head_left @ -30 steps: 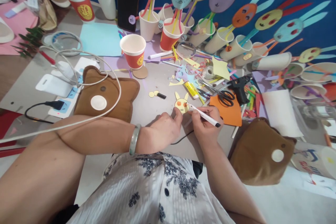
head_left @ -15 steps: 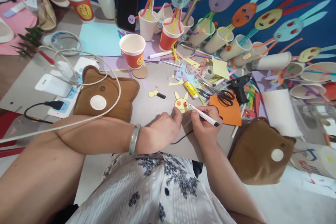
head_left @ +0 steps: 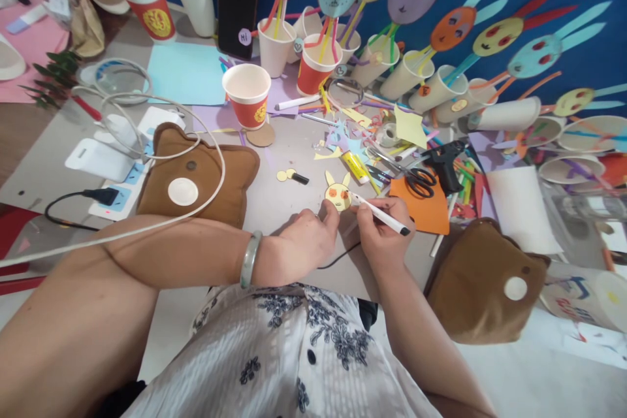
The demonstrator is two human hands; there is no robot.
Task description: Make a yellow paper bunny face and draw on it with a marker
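A small yellow paper rabbit face (head_left: 337, 194) with orange eyes and two upright ears lies on the grey table. My left hand (head_left: 308, 238) presses its lower left edge with closed fingertips. In my right hand (head_left: 386, 235) is a white marker (head_left: 385, 215), pinched like a pen, its tip at the face's right eye. A black marker cap (head_left: 300, 178) rests to the left of the face, beside small yellow paper circles (head_left: 282, 176). Above the face lies a yellow glue stick (head_left: 356, 168).
Black-handled scissors (head_left: 420, 183), orange paper (head_left: 426, 209) and a black glue gun (head_left: 447, 163) lie to the right, near paper scraps. A red-and-white cup (head_left: 247, 96) stands behind. Brown cushions (head_left: 206, 176) flank my arms. A white cable (head_left: 223, 163) loops over my left forearm. Rabbit-face figures in cups line the back.
The marker tip has shifted slightly up and left on the rabbit face. My left hand stays in place, and the view has moved a little.
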